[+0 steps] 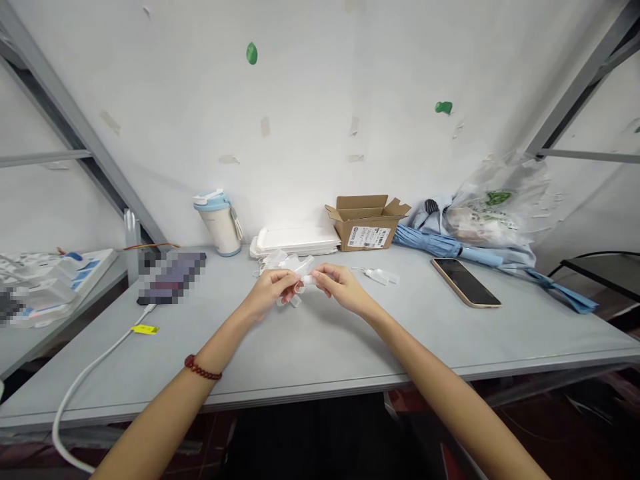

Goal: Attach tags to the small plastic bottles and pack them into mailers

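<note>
Whitish, translucent plastic shows between the two hands at the centre of the frame: a small piece [307,280], held up just over the grey table [325,353]. The left hand [270,293] pinches it from the left and the right hand [345,288] from the right, thumbs and fingers closed on it; exactly how each fingertip sits is too small to tell. The step in hand looks like fine two-handed work on this single piece. The next move, I judge, calls for a light pinch, one hand steadying while the other adjusts.

Similar clear pieces [277,259] lie heaped just behind the left hand, and a few loose ones [383,276] rest right of the right hand. Behind them, near the middle of the frame, sit a white stack [297,240] and an open cardboard box [367,233]; a phone [467,283] lies at centre right.
</note>
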The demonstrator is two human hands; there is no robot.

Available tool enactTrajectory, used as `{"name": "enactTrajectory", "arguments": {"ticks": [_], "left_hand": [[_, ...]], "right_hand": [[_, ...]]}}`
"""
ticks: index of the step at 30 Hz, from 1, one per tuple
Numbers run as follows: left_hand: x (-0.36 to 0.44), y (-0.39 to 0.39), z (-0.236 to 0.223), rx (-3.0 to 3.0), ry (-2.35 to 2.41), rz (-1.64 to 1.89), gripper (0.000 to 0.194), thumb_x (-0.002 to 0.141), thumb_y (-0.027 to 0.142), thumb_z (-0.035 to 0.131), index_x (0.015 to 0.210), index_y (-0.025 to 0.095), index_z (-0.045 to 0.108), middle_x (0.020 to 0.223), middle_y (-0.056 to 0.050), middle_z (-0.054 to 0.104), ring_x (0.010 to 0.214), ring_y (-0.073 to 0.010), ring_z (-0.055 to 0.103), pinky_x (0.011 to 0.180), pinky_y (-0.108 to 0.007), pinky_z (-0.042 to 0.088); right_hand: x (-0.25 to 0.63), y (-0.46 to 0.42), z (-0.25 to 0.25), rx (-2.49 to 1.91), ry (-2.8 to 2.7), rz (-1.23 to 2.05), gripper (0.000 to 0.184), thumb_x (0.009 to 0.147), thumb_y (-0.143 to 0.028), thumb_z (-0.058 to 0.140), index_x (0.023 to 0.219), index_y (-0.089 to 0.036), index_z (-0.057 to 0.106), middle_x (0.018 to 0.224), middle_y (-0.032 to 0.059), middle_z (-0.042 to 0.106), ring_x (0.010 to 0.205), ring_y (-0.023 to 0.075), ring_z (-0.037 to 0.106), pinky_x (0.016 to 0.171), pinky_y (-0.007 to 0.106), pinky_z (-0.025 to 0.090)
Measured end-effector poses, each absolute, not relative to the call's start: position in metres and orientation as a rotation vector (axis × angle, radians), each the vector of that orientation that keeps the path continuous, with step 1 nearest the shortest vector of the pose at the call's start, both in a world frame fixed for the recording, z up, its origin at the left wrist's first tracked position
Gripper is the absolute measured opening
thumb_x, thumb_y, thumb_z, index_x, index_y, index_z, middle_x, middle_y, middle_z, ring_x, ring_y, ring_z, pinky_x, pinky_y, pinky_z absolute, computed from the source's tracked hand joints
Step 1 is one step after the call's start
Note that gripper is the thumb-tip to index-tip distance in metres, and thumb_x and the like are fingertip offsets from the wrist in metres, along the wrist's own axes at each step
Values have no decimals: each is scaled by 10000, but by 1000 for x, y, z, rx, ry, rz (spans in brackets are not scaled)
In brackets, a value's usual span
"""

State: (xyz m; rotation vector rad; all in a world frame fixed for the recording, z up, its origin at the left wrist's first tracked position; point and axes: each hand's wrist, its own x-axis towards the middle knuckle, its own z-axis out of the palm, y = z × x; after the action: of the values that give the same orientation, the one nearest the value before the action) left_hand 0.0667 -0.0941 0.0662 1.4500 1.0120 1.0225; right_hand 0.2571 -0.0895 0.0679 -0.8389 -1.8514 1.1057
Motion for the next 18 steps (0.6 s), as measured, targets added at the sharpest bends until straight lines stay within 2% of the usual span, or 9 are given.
{"name": "enactTrajectory", "arguments": {"ticks": [8, 18], "left_hand": [[68, -93, 67, 1487, 1036, 1049, 277, 690, 406, 643, 627, 136, 645, 539, 7, 526, 436, -64, 412, 440, -216, 324], [68, -95, 69, 1491, 1043, 1032, 272, 699, 391, 619, 620, 131, 629, 556, -1, 530, 445, -72, 418, 441, -226, 331]], "right_hand": [[257, -85, 66, -861, -1848, 1077, 327, 849, -454, 462, 781, -156, 577, 583, -43, 426, 532, 85, 377, 523, 222, 295], [257, -87, 68, -852, -1869, 1096, 341, 851, -472, 453, 778, -159, 565, 622, -33, 444, 540, 85, 376, 524, 223, 308]]}}
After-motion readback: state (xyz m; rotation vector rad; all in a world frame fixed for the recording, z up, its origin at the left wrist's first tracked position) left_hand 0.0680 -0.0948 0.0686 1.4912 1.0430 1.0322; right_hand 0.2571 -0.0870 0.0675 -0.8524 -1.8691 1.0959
